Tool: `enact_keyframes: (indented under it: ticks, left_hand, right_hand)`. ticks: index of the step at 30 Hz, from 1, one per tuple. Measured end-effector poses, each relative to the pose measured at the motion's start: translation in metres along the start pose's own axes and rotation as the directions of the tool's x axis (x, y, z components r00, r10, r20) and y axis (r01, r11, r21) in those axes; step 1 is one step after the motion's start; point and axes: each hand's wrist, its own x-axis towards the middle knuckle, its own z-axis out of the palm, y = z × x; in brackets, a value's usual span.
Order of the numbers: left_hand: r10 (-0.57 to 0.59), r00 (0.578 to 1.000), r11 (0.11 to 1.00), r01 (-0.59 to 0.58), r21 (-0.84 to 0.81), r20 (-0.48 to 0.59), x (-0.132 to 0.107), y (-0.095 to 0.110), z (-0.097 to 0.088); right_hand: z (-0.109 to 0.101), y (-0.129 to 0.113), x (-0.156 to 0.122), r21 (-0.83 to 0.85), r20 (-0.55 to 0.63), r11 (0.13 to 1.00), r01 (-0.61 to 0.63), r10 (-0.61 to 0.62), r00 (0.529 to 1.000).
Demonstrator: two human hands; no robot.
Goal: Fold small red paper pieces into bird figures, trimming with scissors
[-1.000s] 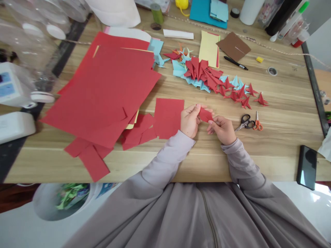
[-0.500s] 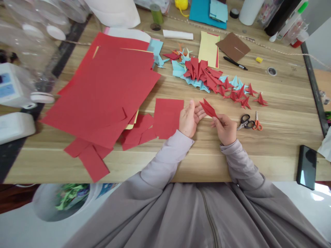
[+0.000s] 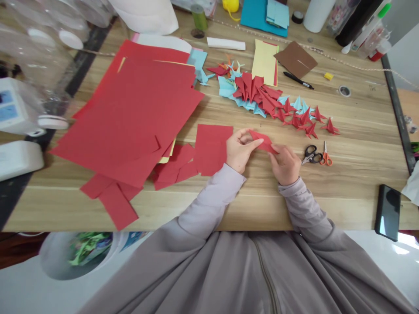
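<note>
Between my hands is a small folded red paper piece (image 3: 261, 138), held above the table. My left hand (image 3: 240, 150) pinches its left end, thumb on top. At the lower right end, the fingers of my right hand (image 3: 285, 163) are closed on the same piece. A flat red paper square (image 3: 212, 148) lies just left of my left hand. Beyond my hands sits a cluster of folded red paper pieces (image 3: 250, 87) over light blue ones (image 3: 225, 87), with small red star-like folded shapes (image 3: 330, 126) at its right.
Large red sheets (image 3: 137, 104) are stacked on the left, with red offcuts (image 3: 119, 205) below. Black-handled scissors (image 3: 312, 155) and orange scissors (image 3: 326, 157) lie right of my right hand. A phone (image 3: 388, 212) rests at the table's front right; a bin (image 3: 49, 257) stands below.
My left hand has gone from open beside the folded red paper to pinching its left end. The paper has turned flatter, showing a broad face. My right hand keeps its hold.
</note>
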Motion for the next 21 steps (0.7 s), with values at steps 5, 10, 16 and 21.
enact_keyframes:
  ticks: [5, 10, 16, 21]
  left_hand:
    - [-0.005, 1.000, 0.999, 0.005, 0.036, 0.005, 0.002, 0.001, -0.004]
    - [-0.080, 0.981, 0.990, 0.057, 0.130, 0.179, -0.003, 0.002, -0.003]
    - [0.006, 0.985, 0.987, -0.034, 0.158, 0.174, -0.006, -0.002, 0.001]
    - [0.030, 0.988, 0.976, -0.061, 0.207, 0.151, -0.008, 0.000, 0.003]
  right_hand:
    - [0.000, -0.007, 0.000, 0.203, 0.162, 0.963, -0.175, 0.143, 0.976]
    - [0.001, -0.002, 0.002, 0.231, 0.150, 0.923, -0.307, 0.278, 0.949]
    - [0.002, 0.003, 0.001, 0.206, 0.139, 0.915, -0.348, 0.324, 0.936]
    - [0.003, 0.002, -0.002, 0.235, 0.161, 0.912, -0.338, 0.306, 0.938]
